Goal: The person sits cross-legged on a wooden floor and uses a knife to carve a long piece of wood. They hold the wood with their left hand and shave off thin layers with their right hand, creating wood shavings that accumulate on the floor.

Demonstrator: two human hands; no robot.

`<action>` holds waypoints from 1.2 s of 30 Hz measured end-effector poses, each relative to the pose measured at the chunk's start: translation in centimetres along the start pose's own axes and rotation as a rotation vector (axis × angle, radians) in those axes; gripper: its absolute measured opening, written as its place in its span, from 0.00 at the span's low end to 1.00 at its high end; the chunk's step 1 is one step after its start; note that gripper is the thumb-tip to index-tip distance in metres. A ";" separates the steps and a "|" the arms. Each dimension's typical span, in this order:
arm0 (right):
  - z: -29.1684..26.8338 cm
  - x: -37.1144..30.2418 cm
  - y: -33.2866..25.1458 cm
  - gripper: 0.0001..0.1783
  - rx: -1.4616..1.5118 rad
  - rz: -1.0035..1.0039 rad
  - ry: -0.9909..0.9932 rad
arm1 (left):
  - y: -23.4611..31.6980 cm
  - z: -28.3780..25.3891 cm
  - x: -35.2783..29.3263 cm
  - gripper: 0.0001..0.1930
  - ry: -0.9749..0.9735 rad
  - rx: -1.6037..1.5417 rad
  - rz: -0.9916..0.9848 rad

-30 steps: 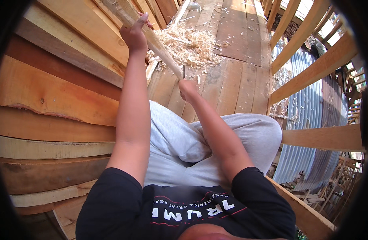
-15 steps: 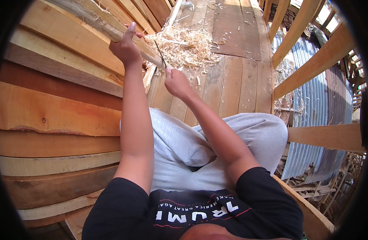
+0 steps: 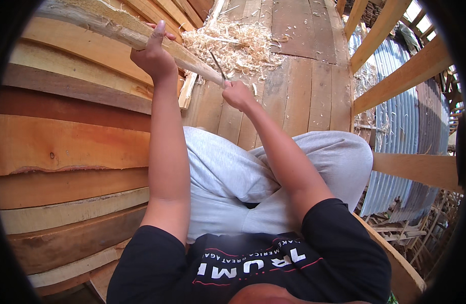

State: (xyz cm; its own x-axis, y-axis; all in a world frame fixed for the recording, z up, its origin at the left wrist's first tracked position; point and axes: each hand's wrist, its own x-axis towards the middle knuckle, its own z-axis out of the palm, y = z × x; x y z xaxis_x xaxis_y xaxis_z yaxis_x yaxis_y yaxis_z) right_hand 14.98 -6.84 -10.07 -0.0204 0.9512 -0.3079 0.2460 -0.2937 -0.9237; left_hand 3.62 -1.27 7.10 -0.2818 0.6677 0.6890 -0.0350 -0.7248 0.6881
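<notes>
A long, pale wooden pole (image 3: 195,63) slants from the upper left down toward the middle, with rough bark-like patches at its far part. My left hand (image 3: 156,58) is closed around it partway along, thumb on top. At its near end my right hand (image 3: 238,95) grips a knife whose thin dark blade (image 3: 217,66) sticks up and to the left, by the tip of the pole. The knife's handle is hidden in my fist. Curled wood shavings (image 3: 238,45) lie in a heap on the plank floor just beyond the blade.
A wall of overlapping boards (image 3: 70,144) stands close on my left. Wooden railing posts (image 3: 400,86) line the right, with corrugated metal sheets (image 3: 395,114) below and outside. My crossed legs in grey trousers (image 3: 228,167) rest on the plank floor (image 3: 294,96).
My right hand and the knife have shifted right and slightly down with the pole's near end. The left hand, still around the pole, appears slightly farther left.
</notes>
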 end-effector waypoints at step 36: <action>-0.9 0.7 4.2 0.21 0.230 0.452 -0.158 | -0.6 -6.4 0.6 0.10 0.020 -0.276 -0.152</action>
State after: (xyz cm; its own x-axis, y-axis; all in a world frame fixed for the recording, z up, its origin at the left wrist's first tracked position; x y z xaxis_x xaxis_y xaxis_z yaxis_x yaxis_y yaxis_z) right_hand 16.82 -7.28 -13.95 -0.1114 0.7044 -0.7010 0.0457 -0.7010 -0.7117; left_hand -2.69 -1.50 5.67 -0.2718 0.7702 0.5770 -0.3364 -0.6378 0.6929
